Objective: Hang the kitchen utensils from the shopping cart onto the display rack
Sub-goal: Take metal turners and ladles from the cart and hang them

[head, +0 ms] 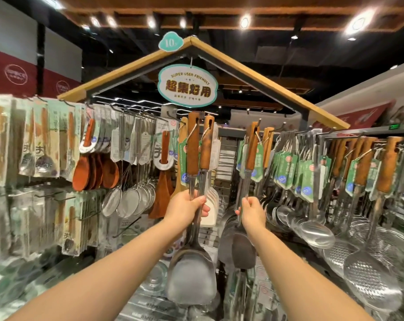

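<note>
Spatulas (193,147) gripped by shafts below sign (187,85); left hand (187,205) and right hand (252,210) both clenched round them. Risk seemed: handle holes missing display rack (363,132) hooks, then dropping.

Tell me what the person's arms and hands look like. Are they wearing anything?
Nothing worn shows. The left arm and right arm are bare, with no sleeves in view. The left hand and right hand have no gloves, rings or watch.

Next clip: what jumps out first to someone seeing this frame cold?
Dead centre, the left hand grips a steel spatula by its shaft, wooden handle up; beside it the right hand holds a second utensil. Above hangs an oval sign under a roof-shaped frame.
</note>
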Demonstrator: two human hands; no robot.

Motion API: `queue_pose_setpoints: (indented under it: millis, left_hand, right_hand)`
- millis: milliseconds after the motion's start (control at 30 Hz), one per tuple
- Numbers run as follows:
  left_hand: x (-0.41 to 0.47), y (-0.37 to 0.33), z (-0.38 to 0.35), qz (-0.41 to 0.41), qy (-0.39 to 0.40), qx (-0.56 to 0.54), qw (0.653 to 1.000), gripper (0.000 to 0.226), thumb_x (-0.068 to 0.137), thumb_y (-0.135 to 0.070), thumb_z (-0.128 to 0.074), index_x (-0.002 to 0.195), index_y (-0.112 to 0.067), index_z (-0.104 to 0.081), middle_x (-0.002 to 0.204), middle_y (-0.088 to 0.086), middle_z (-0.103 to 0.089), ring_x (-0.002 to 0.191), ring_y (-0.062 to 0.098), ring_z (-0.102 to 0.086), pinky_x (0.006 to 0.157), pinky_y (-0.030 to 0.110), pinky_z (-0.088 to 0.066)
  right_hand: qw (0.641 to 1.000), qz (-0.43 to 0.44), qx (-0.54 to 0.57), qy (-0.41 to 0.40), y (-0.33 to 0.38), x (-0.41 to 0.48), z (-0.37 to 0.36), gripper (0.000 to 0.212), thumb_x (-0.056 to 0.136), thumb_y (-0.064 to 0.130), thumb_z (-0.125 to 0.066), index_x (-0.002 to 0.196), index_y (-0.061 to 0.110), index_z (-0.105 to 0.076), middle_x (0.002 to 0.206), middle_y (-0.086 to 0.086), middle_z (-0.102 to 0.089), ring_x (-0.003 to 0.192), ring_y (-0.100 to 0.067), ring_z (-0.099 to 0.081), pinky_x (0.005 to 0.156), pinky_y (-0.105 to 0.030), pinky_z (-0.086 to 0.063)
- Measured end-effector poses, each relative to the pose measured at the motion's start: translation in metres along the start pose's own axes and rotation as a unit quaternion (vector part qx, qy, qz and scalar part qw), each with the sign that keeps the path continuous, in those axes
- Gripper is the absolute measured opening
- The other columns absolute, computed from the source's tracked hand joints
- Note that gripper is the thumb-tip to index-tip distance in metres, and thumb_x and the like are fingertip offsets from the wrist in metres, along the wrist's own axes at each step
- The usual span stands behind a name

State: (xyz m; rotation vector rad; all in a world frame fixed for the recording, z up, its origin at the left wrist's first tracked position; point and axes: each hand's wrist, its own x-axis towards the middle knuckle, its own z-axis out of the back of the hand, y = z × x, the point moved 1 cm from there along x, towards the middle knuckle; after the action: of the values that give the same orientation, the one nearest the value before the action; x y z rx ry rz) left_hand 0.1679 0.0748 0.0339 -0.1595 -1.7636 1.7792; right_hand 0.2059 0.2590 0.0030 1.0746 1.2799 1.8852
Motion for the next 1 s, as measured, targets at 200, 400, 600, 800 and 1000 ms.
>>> queue_pose_setpoints:
  millis: [200,400,600,800,1000]
  left_hand:
    - [-0.006,0.005,0.005,0.005,-0.005,0.000,1.000,0.012,0.095,-0.008,-0.050,0.086,-0.008,-0.058,0.069,0.005,-0.065,0.057,0.011,-0.061,0.055,0.016,-0.052]
    - [-0.012,0.001,-0.009,-0.002,0.017,-0.020,1.000,0.011,0.094,-0.006,-0.050,0.086,-0.005,-0.058,0.063,0.004,-0.064,0.049,0.007,-0.062,0.056,0.018,-0.054]
    - [-0.016,-0.018,-0.043,-0.063,0.030,0.034,0.997,0.024,0.091,-0.008,-0.056,0.069,-0.018,-0.059,0.050,-0.011,-0.060,0.051,0.002,-0.058,0.051,0.012,-0.045]
    - [-0.022,-0.033,-0.060,-0.039,0.092,-0.063,0.993,0.029,0.096,-0.006,-0.046,0.069,-0.010,-0.055,0.056,0.001,-0.055,0.039,0.003,-0.051,0.040,0.016,-0.039]
    - [-0.015,-0.028,-0.052,-0.002,0.081,-0.101,0.992,0.028,0.100,-0.011,-0.038,0.078,-0.006,-0.055,0.048,-0.002,-0.061,0.038,0.005,-0.056,0.039,0.015,-0.041]
  right_hand:
    - [0.998,-0.015,-0.053,-0.027,0.001,-0.003,0.004,0.028,0.099,0.026,-0.044,0.112,0.004,-0.053,0.100,-0.008,-0.058,0.089,-0.027,-0.052,0.071,-0.031,-0.033]
    - [0.992,0.070,0.069,-0.083,0.015,-0.051,0.004,0.012,0.095,0.024,-0.049,0.106,0.018,-0.053,0.111,-0.001,-0.057,0.097,-0.017,-0.053,0.078,-0.025,-0.033]
    - [0.983,0.144,0.100,0.053,0.055,-0.070,0.014,0.030,0.096,0.032,-0.050,0.068,0.024,-0.059,0.061,0.006,-0.056,0.059,-0.016,-0.052,0.063,-0.037,-0.043]
    - [0.983,0.127,0.134,0.017,0.064,-0.074,0.048,0.025,0.097,0.020,-0.048,0.074,0.020,-0.057,0.071,0.001,-0.062,0.066,-0.019,-0.060,0.068,-0.042,-0.053]
    - [0.982,0.081,0.171,0.006,0.068,-0.067,0.066,0.016,0.099,0.017,-0.044,0.096,0.007,-0.056,0.074,-0.002,-0.061,0.063,-0.010,-0.061,0.061,-0.024,-0.051]
